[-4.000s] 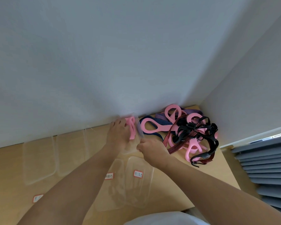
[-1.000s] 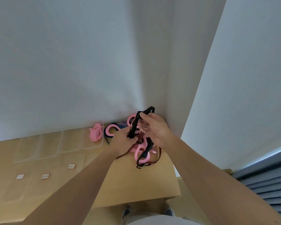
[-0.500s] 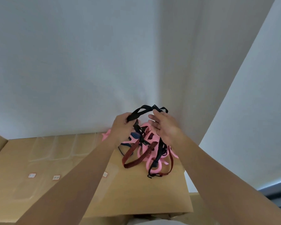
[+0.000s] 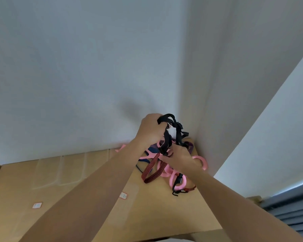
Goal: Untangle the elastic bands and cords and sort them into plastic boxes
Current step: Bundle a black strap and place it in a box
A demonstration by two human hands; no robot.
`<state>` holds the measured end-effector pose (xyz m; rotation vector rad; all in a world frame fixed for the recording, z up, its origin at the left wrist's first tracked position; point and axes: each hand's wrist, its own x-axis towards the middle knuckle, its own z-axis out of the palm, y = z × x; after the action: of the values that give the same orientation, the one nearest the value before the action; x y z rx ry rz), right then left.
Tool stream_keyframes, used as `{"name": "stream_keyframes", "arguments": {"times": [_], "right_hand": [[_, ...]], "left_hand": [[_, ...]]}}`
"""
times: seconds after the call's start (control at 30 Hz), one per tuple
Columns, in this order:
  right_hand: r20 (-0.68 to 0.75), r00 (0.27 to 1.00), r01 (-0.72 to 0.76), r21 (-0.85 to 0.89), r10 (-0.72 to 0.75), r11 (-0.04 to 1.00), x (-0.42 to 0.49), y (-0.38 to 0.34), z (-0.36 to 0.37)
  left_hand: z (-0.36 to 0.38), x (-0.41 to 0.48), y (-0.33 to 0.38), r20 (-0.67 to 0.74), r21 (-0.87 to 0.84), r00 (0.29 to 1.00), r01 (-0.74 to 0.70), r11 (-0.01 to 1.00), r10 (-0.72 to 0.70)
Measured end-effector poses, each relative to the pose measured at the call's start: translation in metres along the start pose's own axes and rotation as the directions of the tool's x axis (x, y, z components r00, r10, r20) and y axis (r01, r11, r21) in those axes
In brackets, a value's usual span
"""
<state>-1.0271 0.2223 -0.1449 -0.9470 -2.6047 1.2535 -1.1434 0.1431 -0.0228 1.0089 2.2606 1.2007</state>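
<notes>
Left grip (image 4: 151,131) clenches a black webbing strap (image 4: 178,137) aloft; right grip (image 4: 179,158) pinches it lower, above tangled pink loops (image 4: 204,163) and a red-striped cord (image 4: 150,167) on the wooden table (image 4: 147,215)

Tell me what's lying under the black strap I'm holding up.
Under the black strap: pink loop bands, a red-and-black striped cord, a blue band and a purple band on the table. The right hand covers the middle of the pile.

Walls (image 4: 77,75) close the worktop's (image 4: 156,212) far right corner, filled by the tangle of bands (image 4: 164,172) — clear boxes (image 4: 59,172) line the far edge; the near edge lies open.
</notes>
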Motion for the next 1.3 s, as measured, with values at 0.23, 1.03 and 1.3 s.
{"name": "stream_keyframes", "arguments": {"times": [0.23,1.03,1.3], "right_hand": [[-0.056,0.979,-0.174,0.254,0.194,0.951,0.009,0.004,0.012],[0.065,0.789,-0.399,0.810,0.611,0.430,-0.013,0.016,0.058],[-0.390,0.920,-0.203,-0.386,0.040,0.900,-0.031,0.031,0.039]], "left_hand": [[0.005,0.002,-0.035,0.232,-0.370,0.970,0.154,0.916,-0.069],[0.055,-0.021,-0.170,0.445,-0.284,0.768,0.608,0.741,-0.460],[0.060,-0.007,-0.172,0.479,-0.201,0.785,0.534,0.822,-0.393]]}}
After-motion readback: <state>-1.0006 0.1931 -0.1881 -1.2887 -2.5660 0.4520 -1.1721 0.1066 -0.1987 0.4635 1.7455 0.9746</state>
